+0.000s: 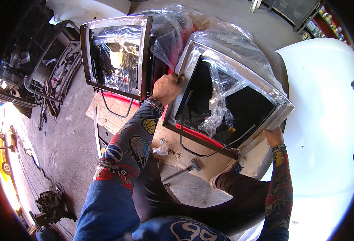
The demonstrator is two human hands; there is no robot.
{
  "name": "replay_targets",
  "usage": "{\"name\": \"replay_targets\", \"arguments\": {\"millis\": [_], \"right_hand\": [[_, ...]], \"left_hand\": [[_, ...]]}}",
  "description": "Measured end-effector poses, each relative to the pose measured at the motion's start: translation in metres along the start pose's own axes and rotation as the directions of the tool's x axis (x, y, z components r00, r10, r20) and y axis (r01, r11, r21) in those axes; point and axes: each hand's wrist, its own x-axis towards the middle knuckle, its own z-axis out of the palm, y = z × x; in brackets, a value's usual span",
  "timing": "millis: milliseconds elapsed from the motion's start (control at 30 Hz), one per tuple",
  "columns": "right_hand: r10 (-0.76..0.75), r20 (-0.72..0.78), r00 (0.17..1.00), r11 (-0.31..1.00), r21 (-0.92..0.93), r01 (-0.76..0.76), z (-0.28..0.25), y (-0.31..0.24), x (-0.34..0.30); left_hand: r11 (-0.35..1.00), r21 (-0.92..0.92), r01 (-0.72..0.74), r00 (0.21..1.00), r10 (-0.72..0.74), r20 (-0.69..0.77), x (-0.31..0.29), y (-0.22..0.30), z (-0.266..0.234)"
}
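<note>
A rectangular bare-metal frame (pixel 248 80) sits tilted in front of me, against a red and black seat-like piece wrapped in clear plastic (pixel 241 42). My left hand (pixel 168 88) is closed around the frame's left side, near its upper corner. At the lower right side, my right hand (pixel 273 136) grips the same frame, its fingers partly hidden behind the edge. Crumpled plastic (pixel 217 106) hangs through the frame's opening. A thin curved black bar (pixel 197 155) crosses below it. Just left stands a second, similar metal frame (pixel 144 40), touched by neither hand.
Flattened cardboard (pixel 177 154) lies under both pieces. A hammer (pixel 193 165) rests on the floor between my legs. To the right is a large white curved panel (pixel 321 100). Scrap metal parts (pixel 60 72) are piled at the left, and a shelf with bottles (pixel 329 20) stands far right.
</note>
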Motion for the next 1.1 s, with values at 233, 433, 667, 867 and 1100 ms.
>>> {"name": "replay_targets", "arguments": {"millis": [233,433,667,867,1100], "right_hand": [[-0.042,0.044,0.998,0.993,0.112,0.037,-0.004,-0.002,-0.006],[-0.13,-0.016,0.991,0.954,0.27,0.13,0.007,0.012,-0.003],[0.092,0.143,0.985,0.994,-0.069,-0.083,0.014,0.026,0.008],[0.183,0.03,0.983,0.97,-0.168,-0.175,0.0,-0.018,-0.009],[0.282,0.039,0.959,0.945,-0.184,-0.271,-0.023,-0.055,-0.024]], "left_hand": [[1.0,-0.009,0.005,1.0,-0.005,-0.008,0.0,0.0,0.0],[0.998,0.022,0.053,0.998,-0.053,0.028,0.001,-0.003,0.002],[0.995,-0.099,0.027,0.999,-0.025,0.023,0.004,-0.01,0.014],[0.998,-0.021,0.056,0.998,-0.056,0.01,0.011,-0.017,0.019],[1.0,0.007,-0.002,1.0,0.002,-0.003,0.012,-0.013,0.016]]}}
